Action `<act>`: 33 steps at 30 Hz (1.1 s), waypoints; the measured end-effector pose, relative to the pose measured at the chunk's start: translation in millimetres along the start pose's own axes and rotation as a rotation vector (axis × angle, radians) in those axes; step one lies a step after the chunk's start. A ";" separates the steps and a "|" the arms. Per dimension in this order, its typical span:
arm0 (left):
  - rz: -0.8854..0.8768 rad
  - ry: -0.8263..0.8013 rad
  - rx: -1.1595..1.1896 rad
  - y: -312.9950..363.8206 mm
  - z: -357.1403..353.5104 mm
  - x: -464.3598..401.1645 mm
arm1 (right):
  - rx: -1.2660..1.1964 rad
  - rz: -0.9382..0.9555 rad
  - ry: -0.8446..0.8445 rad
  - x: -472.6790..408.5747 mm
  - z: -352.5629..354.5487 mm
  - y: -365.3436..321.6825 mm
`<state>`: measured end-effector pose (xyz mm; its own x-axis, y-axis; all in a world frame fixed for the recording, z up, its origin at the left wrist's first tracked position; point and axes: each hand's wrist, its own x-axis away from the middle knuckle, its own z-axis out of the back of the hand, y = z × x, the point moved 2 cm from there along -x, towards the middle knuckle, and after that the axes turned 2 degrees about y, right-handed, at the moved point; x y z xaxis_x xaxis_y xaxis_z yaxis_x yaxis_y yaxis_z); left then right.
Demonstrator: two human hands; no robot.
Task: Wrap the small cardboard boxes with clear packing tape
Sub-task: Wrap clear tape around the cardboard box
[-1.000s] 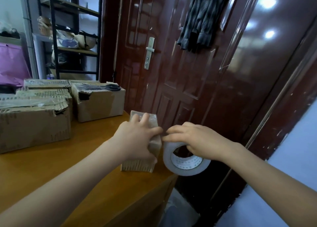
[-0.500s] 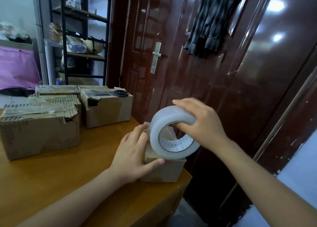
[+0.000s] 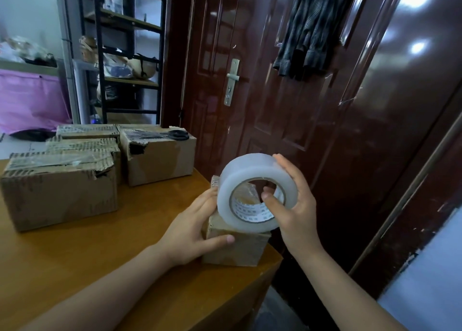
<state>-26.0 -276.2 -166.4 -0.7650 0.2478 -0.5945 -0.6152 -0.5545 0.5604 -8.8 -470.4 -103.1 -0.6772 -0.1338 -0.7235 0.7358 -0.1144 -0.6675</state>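
Two hands are on the job in the head view, and only that one view to go on. Left hand [image 3: 192, 228] steadies the small cardboard box [image 3: 236, 247] at the near right corner of the table [image 3: 100, 268], its grip loose, thumb along the front face and fingers flat up the left side. Right hand [image 3: 291, 203] has a closed grip on the tape roll [image 3: 255, 193], thumb hooked into the core and fingers over the outer rim, roll upright and touching or just above the box top. I can't see a loose tape end. The box looks light and stiff-ish but a bit crushed at the edges, so I'd guess it slides easily and needs pinning down by its sides. The roll looks slick outside, so the core seems the safer hold. Bigger taped boxes [image 3: 60, 188] sit well apart at the back left, scissors [image 3: 175, 135] on one.
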 end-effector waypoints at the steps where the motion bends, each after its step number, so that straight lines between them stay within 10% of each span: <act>1: 0.001 -0.003 0.005 0.7 0.7 -0.3 | 0.042 0.018 -0.050 -2.7 3.4 0.8; 20: -0.073 -0.042 -0.016 -14.4 -1.6 -0.4 | 0.875 -0.097 -1.078 -20.3 109.7 39.5; 33: 0.009 0.159 0.234 -14.7 0.7 2.2 | 1.053 -0.056 -1.062 -27.7 94.4 17.2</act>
<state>-18.8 -267.0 -175.5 -0.7425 0.1058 -0.6614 -0.6499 -0.3532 0.6730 23.2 -561.6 -78.0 -0.7236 -0.6868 0.0686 0.6902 -0.7197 0.0750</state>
